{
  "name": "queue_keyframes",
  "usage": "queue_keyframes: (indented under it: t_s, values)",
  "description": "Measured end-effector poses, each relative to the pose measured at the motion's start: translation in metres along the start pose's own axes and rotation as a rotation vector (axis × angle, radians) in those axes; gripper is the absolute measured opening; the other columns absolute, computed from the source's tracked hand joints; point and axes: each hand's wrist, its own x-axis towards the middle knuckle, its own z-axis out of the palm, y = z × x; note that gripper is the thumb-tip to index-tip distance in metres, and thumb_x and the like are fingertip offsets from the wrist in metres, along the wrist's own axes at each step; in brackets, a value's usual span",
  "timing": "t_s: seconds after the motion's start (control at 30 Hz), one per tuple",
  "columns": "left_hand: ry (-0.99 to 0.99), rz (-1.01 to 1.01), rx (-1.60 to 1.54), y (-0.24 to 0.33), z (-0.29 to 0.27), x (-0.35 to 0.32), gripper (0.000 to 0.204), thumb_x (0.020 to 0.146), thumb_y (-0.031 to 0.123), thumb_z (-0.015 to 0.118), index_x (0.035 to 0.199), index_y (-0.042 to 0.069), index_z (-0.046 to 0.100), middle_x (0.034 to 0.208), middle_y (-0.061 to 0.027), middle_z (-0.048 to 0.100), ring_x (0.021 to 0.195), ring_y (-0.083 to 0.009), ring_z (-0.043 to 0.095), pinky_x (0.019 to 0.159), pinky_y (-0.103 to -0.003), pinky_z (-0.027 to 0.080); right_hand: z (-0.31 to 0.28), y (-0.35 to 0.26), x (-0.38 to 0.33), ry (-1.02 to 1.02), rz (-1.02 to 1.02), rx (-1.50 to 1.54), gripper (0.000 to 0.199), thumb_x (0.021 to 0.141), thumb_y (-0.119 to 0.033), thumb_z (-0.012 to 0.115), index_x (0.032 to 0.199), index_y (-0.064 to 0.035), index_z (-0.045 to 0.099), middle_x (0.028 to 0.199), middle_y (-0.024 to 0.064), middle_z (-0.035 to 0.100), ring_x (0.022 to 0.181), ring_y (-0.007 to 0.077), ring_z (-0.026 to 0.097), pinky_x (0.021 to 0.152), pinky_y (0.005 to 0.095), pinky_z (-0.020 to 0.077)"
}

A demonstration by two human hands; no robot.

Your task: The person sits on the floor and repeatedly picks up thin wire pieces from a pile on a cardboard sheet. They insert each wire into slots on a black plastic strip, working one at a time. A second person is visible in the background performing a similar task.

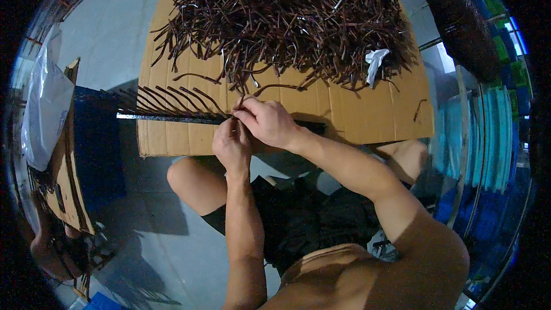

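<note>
The left hand (231, 144) is gripping a long dark bar with thin brown strips standing in a row (172, 116), keeping it steady. Just above it, the right hand (268, 121) is pinching one thin brown strip (244, 100) onto the bar. Beyond both hands, a big heap of brown strips (287, 20) is lying on flat brown cardboard (356, 115), within reach.

Both hands (252, 129) together, fingers pinched

Both hands cover the dark strip (172, 116) at the grip, fingertips hidden; right of the grip, the stacked baskets (465, 28) are cut off by the rim
</note>
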Motion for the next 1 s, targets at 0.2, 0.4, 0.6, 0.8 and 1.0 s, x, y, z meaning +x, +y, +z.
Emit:
queue_keyframes:
  t_s: [0.2,0.4,0.6,0.8,1.0]
  values:
    - [-0.002,-0.034,-0.084,0.008,0.001,0.0,0.01,0.083,0.01,0.063,0.087,0.001,0.065,0.081,-0.0159,0.064,0.074,-0.0321,0.062,0.067,-0.037,0.049,-0.003,0.004,-0.006,0.035,0.027,-0.006,0.016,0.088,-0.017,0.059,0.091,-0.0021,0.057,0.074,0.0186,0.063,0.07,0.0364,0.064,0.058,0.0415,0.0499]
    - [0.007,-0.026,-0.084,0.002,0.003,-0.001,0.014,0.085,0.012,0.063,0.091,-0.001,0.065,0.08,-0.0191,0.065,0.07,-0.0306,0.064,0.064,-0.035,0.05,0.0,0.007,-0.007,0.064,-0.037,-0.001,0.016,0.089,-0.017,0.058,0.096,-0.0033,0.058,0.074,0.018,0.064,0.069,0.0353,0.065,0.057,0.0399,0.0504]
    - [-0.003,-0.063,-0.094,0.004,0.002,-0.003,0.013,0.084,0.011,0.063,0.091,0.001,0.067,0.081,-0.0178,0.065,0.072,-0.0337,0.063,0.066,-0.037,0.05,0.001,0.008,-0.01,0.097,-0.021,0.051,0.016,0.09,-0.018,0.058,0.097,-0.0035,0.058,0.074,0.018,0.064,0.068,0.0348,0.065,0.057,0.0399,0.0503]
    - [-0.008,-0.043,-0.078,0.001,0.004,-0.003,0.014,0.085,0.012,0.063,0.091,0.0,0.066,0.081,-0.0182,0.065,0.074,-0.0337,0.062,0.066,-0.038,0.05,0.0,0.005,-0.007,0.067,-0.043,-0.027,0.015,0.089,-0.017,0.058,0.097,-0.0035,0.058,0.073,0.0178,0.063,0.068,0.0349,0.064,0.056,0.0397,0.05]
    - [-0.011,-0.055,-0.101,0.004,0.002,-0.002,0.013,0.085,0.011,0.063,0.091,-0.001,0.066,0.081,-0.0182,0.064,0.073,-0.0338,0.062,0.066,-0.038,0.049,-0.002,0.007,-0.007,0.089,0.0,0.032,0.015,0.089,-0.016,0.058,0.096,-0.0031,0.059,0.074,0.018,0.063,0.07,0.0353,0.064,0.057,0.0391,0.0503]
